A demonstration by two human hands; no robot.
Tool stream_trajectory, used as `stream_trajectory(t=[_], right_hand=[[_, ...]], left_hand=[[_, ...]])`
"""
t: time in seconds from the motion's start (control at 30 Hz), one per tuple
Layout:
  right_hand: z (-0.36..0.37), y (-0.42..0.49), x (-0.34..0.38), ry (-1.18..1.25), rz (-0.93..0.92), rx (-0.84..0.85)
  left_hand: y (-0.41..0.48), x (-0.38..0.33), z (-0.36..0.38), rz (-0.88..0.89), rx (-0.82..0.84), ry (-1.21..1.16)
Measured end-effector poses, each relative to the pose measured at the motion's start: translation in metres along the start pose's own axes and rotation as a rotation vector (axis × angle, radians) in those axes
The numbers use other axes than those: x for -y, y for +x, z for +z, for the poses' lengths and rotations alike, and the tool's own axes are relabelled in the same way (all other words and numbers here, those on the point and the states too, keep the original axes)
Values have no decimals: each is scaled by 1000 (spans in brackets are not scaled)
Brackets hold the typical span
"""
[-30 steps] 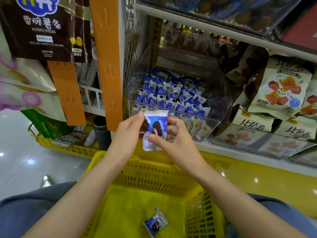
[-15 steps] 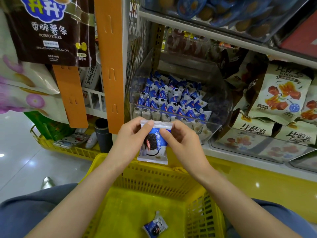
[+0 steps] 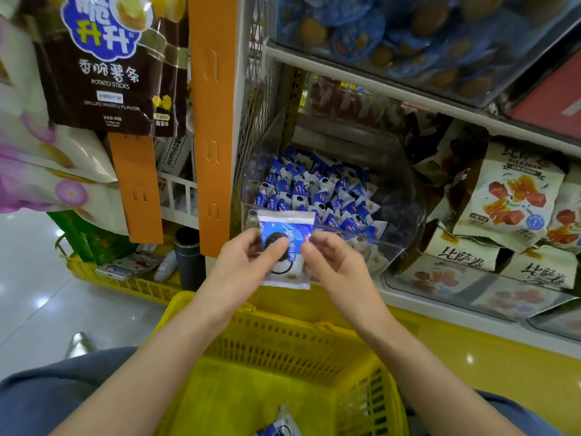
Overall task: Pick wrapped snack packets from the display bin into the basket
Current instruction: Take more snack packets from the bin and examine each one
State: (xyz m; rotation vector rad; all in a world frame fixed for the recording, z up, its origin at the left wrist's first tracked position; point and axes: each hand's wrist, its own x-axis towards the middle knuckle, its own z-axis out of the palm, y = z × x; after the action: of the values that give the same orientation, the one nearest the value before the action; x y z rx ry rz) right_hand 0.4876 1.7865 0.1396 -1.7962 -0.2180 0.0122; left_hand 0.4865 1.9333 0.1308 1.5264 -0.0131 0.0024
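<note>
Left hand [image 3: 248,262] and right hand [image 3: 333,262] pinch one snack packet [image 3: 286,250] above the basket [image 3: 283,313].
Packet upright, thumbs on its front, over the basket's far rim; clear bin [image 3: 408,196] of packets beyond the basket; second packet [image 3: 279,426] lies inside the basket.

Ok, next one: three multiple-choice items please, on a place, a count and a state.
1. Where is the held packet? A in the air before the display bin; B inside that bin; C on the floor.
2. How many packets show in the basket? A none; B one; C four.
3. What do the hands do? A both hang free; B only the left grips; C both pinch the packet.
A: it hangs before the bin's front wall. B: a lone packet lies at the frame's bottom edge. C: left hand and right hand each pinch a side.
</note>
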Motion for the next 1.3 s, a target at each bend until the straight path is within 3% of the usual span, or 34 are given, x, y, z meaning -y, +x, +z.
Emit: stream_trajectory(t=[0.2,0.33,0.43,0.53,0.67,0.83,1.07,1.2,1.3], right_hand=[[8,0,1,-119,-174,-71],[3,19,17,-249,-305,4],[-11,68,27,-352,-352,-102],[-27,138,26,-504,-288,-232],[-49,217,-5,-697,-69,-174],[-60,265,-38,-807,77,-171],[-64,280,-41,-933,71,-232],[-62,270,-20,-948,-18,-414],[-62,250,0,-829,-122,-522]], left_hand=[[4,-3,-4,34,22,-18],[10,-7,-16,71,-22,-47],[19,-12,-26,78,-62,-96],[27,-16,-31,99,-63,-112],[38,-19,-37,108,-66,-120],[46,-22,-45,128,-53,-113],[50,-26,-46,101,-61,-134],[49,-20,-41,76,-62,-166],[46,-14,-36,53,-51,-177]])
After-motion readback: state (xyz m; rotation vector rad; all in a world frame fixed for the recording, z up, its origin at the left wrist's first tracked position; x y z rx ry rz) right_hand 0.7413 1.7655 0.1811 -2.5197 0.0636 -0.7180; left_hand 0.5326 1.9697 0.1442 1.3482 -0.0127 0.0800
